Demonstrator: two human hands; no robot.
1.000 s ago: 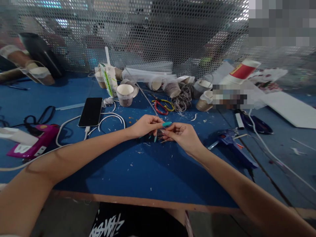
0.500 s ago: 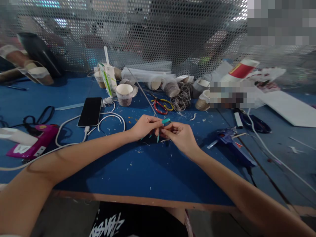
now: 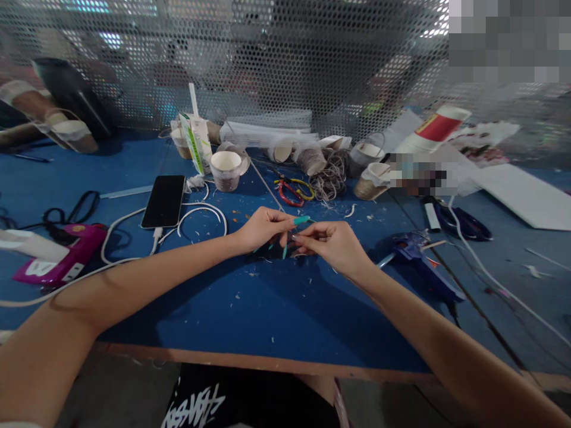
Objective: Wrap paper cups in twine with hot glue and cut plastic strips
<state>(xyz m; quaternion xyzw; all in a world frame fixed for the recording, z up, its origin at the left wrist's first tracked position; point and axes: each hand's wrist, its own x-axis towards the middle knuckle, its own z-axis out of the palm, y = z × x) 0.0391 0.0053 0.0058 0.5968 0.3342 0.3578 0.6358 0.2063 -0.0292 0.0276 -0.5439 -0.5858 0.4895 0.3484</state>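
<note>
My left hand [image 3: 264, 229] is above the blue table, fingers bent and thumb pressed toward the fingertips. Long turquoise nails stick out from it. Facing it, my right hand [image 3: 329, 242] pinches with thumb and forefinger, its tips close to the left ones. Whatever lies between the fingers is too thin and small to make out. Behind the hands runs a thin pale line [image 3: 264, 181]; I cannot tell whether it is a strand or a table seam. Pliers [image 3: 291, 194] with red and yellow handles lie beyond, beside a tangle of grey-brown cord [image 3: 329, 173].
A blue glue gun [image 3: 422, 264] lies to the right, and a magenta tool [image 3: 60, 261] to the left. A phone [image 3: 163, 201] with a white cable rests left of my hands. Several small cups [image 3: 225, 171] and a drink carton [image 3: 196, 142] stand behind, before a perforated metal screen [image 3: 285, 65].
My right hand has shifted slightly right, opening a small gap between the two hands' fingertips. The left hand has hardly moved.
</note>
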